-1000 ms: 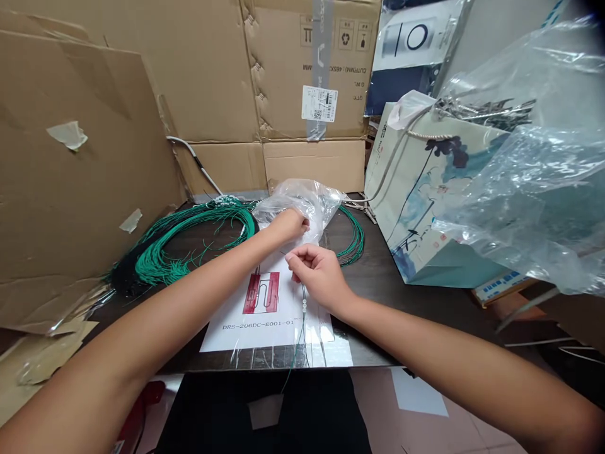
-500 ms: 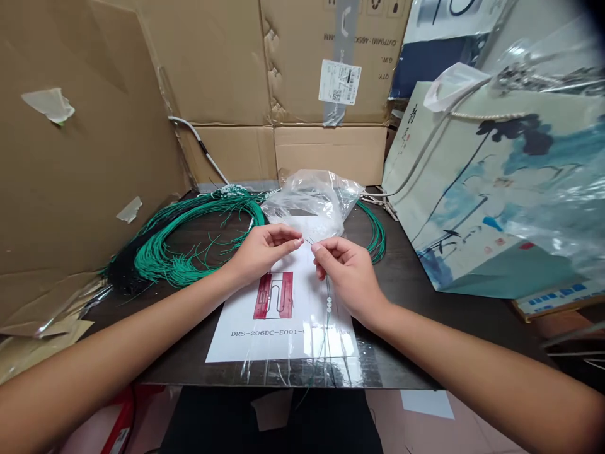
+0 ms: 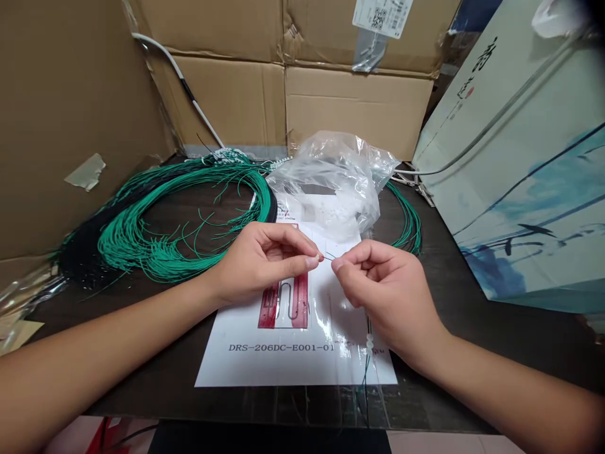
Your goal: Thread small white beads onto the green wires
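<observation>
My right hand is closed, with thumb and forefinger pinching thin dark wires. Their bare ends point left towards my left hand, whose thumb and forefinger are pressed together at the wire tips. A tiny pale bit shows at those left fingertips, too small to name. Below my right hand the green and black wires hang down with several small white beads on them. Under both hands lies a printed sheet with a red picture and the text DRS-206DC-E001-01, beneath clear plastic.
A large coil of green and black wires lies on the left of the dark table. A crumpled clear plastic bag and another green coil sit behind my hands. Cardboard walls the back and left; a painted paper bag stands right.
The view has come closer and tilted down. My hands stay pinched face to face, and the wire ends now reach the left fingertips more nearly.
</observation>
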`<state>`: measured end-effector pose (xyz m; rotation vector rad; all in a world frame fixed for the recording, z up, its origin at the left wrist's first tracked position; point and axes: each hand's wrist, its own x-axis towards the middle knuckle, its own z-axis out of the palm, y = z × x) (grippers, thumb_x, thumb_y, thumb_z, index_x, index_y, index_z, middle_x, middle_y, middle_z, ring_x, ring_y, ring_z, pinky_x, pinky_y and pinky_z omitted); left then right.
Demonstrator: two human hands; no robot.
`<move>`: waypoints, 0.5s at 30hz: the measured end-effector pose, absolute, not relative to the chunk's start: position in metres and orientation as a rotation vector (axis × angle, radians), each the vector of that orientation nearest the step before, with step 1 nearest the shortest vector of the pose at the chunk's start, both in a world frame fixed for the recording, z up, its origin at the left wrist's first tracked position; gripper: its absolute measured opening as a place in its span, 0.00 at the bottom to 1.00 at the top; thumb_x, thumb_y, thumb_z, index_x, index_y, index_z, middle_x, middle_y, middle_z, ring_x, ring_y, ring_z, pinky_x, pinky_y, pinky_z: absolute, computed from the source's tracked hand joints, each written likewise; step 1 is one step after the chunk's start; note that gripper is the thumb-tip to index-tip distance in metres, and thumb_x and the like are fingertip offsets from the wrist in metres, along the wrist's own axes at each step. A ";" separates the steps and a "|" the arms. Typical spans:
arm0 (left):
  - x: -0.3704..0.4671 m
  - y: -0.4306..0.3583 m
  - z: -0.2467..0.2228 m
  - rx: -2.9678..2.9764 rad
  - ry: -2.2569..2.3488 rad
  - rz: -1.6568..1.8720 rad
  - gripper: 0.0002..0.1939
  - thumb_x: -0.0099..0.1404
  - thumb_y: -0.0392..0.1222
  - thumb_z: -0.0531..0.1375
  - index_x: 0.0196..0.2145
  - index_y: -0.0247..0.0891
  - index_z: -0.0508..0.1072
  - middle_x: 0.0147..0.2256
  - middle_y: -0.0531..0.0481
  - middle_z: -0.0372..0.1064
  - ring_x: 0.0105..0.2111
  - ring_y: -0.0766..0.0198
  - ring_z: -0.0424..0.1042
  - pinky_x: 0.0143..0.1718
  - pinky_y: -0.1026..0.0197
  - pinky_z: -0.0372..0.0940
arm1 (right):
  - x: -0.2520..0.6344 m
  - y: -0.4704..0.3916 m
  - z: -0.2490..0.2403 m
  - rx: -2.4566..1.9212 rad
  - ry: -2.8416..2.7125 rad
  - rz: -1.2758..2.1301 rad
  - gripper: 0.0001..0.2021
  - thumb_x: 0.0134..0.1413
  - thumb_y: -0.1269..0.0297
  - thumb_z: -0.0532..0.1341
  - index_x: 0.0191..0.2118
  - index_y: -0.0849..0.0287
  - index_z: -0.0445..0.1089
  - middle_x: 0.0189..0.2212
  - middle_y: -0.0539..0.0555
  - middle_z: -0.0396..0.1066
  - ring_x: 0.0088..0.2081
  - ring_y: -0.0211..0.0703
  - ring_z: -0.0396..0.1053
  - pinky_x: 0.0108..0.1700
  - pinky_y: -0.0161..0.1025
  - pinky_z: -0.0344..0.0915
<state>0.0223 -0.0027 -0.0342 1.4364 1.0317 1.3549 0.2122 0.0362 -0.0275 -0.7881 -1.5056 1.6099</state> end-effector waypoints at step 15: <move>0.024 -0.002 -0.032 1.606 1.084 1.340 0.04 0.56 0.31 0.69 0.28 0.39 0.81 0.28 0.50 0.77 0.29 0.67 0.75 0.31 0.67 0.71 | 0.213 0.035 -0.029 -0.837 -1.583 1.563 0.08 0.42 0.67 0.67 0.21 0.60 0.68 0.14 0.46 0.61 0.18 0.29 0.53 0.18 0.28 0.49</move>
